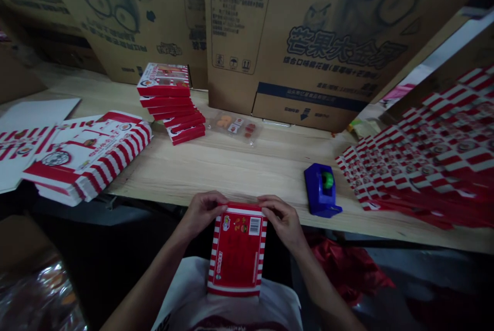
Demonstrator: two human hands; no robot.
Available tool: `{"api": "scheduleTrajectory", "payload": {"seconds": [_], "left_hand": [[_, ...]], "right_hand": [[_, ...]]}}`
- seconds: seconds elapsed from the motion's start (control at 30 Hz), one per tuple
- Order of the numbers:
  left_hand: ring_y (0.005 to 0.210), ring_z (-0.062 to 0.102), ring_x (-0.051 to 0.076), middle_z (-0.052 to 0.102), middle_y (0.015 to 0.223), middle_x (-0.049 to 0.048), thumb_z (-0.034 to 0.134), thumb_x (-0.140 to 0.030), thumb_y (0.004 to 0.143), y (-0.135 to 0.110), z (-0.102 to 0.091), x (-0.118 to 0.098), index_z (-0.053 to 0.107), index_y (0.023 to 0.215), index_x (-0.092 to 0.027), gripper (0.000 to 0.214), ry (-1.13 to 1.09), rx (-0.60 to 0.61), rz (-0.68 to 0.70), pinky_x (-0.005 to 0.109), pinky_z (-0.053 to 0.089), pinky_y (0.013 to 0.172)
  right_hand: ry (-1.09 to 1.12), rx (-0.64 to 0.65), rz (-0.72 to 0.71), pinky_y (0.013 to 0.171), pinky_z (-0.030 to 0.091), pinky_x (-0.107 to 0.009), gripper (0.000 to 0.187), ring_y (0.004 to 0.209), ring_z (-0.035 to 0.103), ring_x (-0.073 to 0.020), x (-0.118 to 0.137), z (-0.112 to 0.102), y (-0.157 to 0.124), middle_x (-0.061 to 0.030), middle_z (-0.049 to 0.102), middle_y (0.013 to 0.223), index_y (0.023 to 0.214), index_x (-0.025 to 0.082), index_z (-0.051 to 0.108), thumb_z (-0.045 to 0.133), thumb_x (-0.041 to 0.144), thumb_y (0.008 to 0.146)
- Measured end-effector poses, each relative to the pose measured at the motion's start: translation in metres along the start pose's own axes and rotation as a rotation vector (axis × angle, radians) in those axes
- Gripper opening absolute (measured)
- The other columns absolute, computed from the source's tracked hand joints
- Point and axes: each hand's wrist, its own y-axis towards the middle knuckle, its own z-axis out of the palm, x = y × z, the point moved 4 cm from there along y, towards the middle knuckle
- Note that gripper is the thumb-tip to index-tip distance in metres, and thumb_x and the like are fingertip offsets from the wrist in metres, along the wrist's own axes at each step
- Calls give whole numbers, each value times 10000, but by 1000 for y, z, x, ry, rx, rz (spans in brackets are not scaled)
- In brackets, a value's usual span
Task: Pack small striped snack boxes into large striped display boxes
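A flat red box (237,256) with red and white striped sides rests upright against my body, its printed back with a barcode facing the camera. With its thumb and fingers, my left hand (204,213) grips the box's top left corner. At the top right corner, my right hand (284,222) pinches the same box. Both hands are closed at the box's upper edge, just in front of the table edge. Whether the top flap is fully closed cannot be made out.
A pile of flat striped cartons (94,153) lies left on the table (231,166). Behind are stacked red boxes (175,107) and a clear packet of sweets (235,126). A blue tape dispenser (319,192) and many striped cartons (424,156) stand right. Large cardboard boxes (278,84) line the back.
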Motion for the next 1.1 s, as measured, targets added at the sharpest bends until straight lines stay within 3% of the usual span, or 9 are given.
{"api": "scheduleTrajectory", "payload": {"seconds": [0.1, 0.2, 0.27, 0.33, 0.4, 0.47, 0.63, 0.9, 1.1], "left_hand": [[740, 622, 176, 671, 787, 56, 770, -344, 704, -3, -8, 0, 715, 719, -152, 200, 36, 15, 3, 264, 493, 677], [779, 622, 194, 677, 819, 59, 781, -346, 696, -3, -18, 3, 724, 750, -167, 195, 38, -8, -24, 271, 498, 690], [784, 619, 212, 678, 813, 68, 794, -369, 669, -1, -19, 6, 730, 733, -169, 220, 34, -26, -46, 285, 505, 681], [774, 614, 226, 677, 790, 76, 806, -398, 637, 2, -14, 5, 734, 702, -167, 250, 34, -19, -62, 297, 510, 665], [769, 612, 231, 677, 781, 80, 807, -419, 623, 4, -7, 3, 736, 686, -170, 267, 43, 1, -74, 301, 512, 658], [766, 610, 230, 674, 774, 78, 802, -433, 623, 5, -2, 1, 739, 684, -174, 274, 56, 11, -77, 296, 511, 653], [749, 609, 221, 668, 758, 62, 797, -443, 631, 5, -2, 2, 748, 701, -191, 267, 67, 1, -74, 287, 519, 649], [793, 614, 221, 651, 799, 56, 808, -434, 639, 5, -6, 10, 785, 847, -217, 301, 32, -12, -101, 268, 530, 641], [806, 654, 208, 702, 900, 48, 849, -381, 612, 1, 10, 23, 755, 880, -209, 333, -107, -41, -180, 267, 557, 675]], "right_hand": [[-130, -277, -77, 808, 533, -334, 190, 1016, 630, -207, 7, -28, -9, -95, 651, 1142, 1028, 230, 692, 648, 249, 845], [-396, -721, -179, 803, 506, -347, 111, 954, 609, -202, 12, -80, -25, -82, 645, 1005, 911, 203, 697, 643, 271, 841], [-496, -913, -124, 736, 491, -332, 160, 912, 591, -204, 7, -116, -34, -89, 623, 994, 873, 183, 693, 643, 326, 823], [-472, -922, 42, 621, 459, -301, 252, 826, 580, -202, -8, -144, -36, -95, 620, 959, 848, 164, 698, 651, 402, 780], [-411, -844, 174, 575, 435, -294, 303, 727, 563, -193, -24, -160, -35, -78, 624, 840, 770, 155, 709, 684, 452, 713], [-364, -803, 210, 577, 435, -298, 314, 667, 548, -181, -34, -166, -33, -56, 615, 743, 703, 156, 715, 715, 467, 662], [-252, -862, 167, 571, 430, -282, 305, 637, 520, -159, -43, -162, -27, -26, 595, 674, 630, 171, 684, 737, 471, 633], [-54, -995, 94, 687, 492, -355, 302, 772, 585, -184, -45, -143, -54, -64, 618, 898, 706, 180, 678, 705, 480, 690], [-6, -1014, 70, 865, 475, -403, 251, 925, 581, -205, -64, -126, -71, -84, 610, 983, 684, 170, 653, 720, 409, 719]]}}
